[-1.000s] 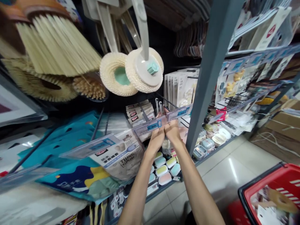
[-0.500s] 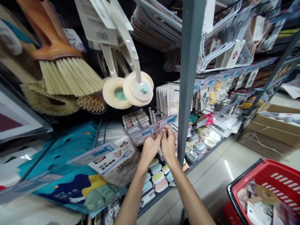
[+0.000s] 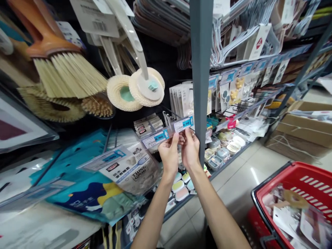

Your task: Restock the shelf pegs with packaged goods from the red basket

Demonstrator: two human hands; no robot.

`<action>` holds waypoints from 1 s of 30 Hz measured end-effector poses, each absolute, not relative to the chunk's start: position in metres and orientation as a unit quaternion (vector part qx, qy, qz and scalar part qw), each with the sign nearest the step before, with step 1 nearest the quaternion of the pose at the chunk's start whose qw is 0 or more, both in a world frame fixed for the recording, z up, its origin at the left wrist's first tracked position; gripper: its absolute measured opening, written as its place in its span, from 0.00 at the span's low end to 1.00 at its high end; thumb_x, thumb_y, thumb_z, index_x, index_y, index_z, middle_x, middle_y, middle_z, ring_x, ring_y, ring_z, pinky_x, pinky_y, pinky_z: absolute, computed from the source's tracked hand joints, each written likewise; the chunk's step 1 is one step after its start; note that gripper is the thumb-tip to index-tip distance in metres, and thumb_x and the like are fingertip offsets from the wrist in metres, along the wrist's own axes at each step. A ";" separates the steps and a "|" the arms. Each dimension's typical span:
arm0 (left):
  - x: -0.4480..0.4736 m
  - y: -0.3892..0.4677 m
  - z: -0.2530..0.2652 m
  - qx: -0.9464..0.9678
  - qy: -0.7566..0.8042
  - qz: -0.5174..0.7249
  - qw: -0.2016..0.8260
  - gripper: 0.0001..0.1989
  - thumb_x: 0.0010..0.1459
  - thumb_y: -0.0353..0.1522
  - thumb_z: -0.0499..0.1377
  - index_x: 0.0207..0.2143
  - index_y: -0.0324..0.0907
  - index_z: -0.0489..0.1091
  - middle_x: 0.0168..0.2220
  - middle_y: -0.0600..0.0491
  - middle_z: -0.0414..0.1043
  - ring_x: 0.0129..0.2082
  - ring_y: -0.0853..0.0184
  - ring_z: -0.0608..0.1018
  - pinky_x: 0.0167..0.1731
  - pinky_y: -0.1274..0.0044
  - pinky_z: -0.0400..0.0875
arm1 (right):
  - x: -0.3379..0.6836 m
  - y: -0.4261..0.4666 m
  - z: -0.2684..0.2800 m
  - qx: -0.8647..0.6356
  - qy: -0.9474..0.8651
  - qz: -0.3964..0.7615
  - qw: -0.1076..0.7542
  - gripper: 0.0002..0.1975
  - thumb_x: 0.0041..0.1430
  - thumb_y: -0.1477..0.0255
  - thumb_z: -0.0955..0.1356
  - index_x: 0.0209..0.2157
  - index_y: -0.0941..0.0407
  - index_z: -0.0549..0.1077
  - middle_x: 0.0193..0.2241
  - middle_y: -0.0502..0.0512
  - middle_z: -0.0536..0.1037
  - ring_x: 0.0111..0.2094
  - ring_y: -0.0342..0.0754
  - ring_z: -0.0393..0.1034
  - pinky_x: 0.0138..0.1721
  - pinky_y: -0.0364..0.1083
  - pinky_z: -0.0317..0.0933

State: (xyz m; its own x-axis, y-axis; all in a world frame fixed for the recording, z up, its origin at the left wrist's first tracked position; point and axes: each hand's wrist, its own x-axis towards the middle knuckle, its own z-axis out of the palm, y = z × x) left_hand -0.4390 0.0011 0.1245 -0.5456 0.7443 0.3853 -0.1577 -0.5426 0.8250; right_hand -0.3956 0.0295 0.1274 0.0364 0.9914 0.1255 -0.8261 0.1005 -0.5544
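My left hand (image 3: 168, 154) and my right hand (image 3: 190, 148) are side by side, thumbs up and fingers curled, at the lower edge of a price tag (image 3: 183, 124) marked 6.90. Both thumb tips are at or just below this tag. The fingers behind them are partly hidden, and I cannot make out what they pinch. To the left is a second price tag (image 3: 155, 138) marked 5.90, with a stack of small packs (image 3: 148, 125) behind it. White carded packs (image 3: 181, 100) hang behind the 6.90 tag.
A grey shelf post (image 3: 201, 69) stands just right of my hands. Brushes (image 3: 70, 72) and round-headed scrubbers (image 3: 146, 88) hang above left. Teal packs (image 3: 77, 159) fill the left hooks. Below are pastel boxes (image 3: 181, 194). A red basket (image 3: 287, 173) holding goods and a carton (image 3: 298, 126) are at right.
The camera view has shifted, so the shelf goods appear higher and slightly left. My hands stay by the 6.90 tag, a little farther apart, their thumbs now raised more upright.
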 end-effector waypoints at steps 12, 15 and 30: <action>-0.451 -0.004 0.123 0.401 0.379 0.777 0.303 0.16 0.51 0.40 0.73 0.37 0.37 0.80 0.35 0.49 0.82 0.29 0.69 0.78 0.31 0.78 0.73 | -0.389 0.029 0.121 -0.153 -0.278 0.655 0.686 0.18 0.53 0.58 0.76 0.35 0.55 0.71 0.32 0.49 0.77 0.31 0.43 0.72 0.34 0.43 0.68; -0.461 -0.007 0.122 0.398 0.409 0.760 0.310 0.17 0.50 0.41 0.73 0.36 0.37 0.80 0.33 0.50 0.81 0.30 0.68 0.79 0.30 0.78 0.74 | -0.390 0.031 0.106 -0.208 -0.341 0.599 0.695 0.16 0.57 0.58 0.73 0.36 0.56 0.73 0.34 0.51 0.78 0.35 0.45 0.73 0.39 0.44 0.69; -0.513 -0.063 -0.064 0.446 0.630 0.509 0.379 0.22 0.50 0.45 0.70 0.39 0.37 0.78 0.39 0.42 0.83 0.40 0.55 0.83 0.41 0.66 0.78 | -0.390 0.048 -0.013 -0.503 -0.682 0.316 0.426 0.31 0.63 0.69 0.68 0.63 0.68 0.61 0.63 0.81 0.66 0.65 0.64 0.62 0.66 0.57 0.53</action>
State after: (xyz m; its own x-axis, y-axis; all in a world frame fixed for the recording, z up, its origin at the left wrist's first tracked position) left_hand -0.5135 -0.0626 -0.0641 -0.3139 0.9491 -0.0240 0.1759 0.0830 0.9809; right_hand -0.3902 0.0478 -0.0133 -0.1311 0.9559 0.2629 0.4173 0.2937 -0.8600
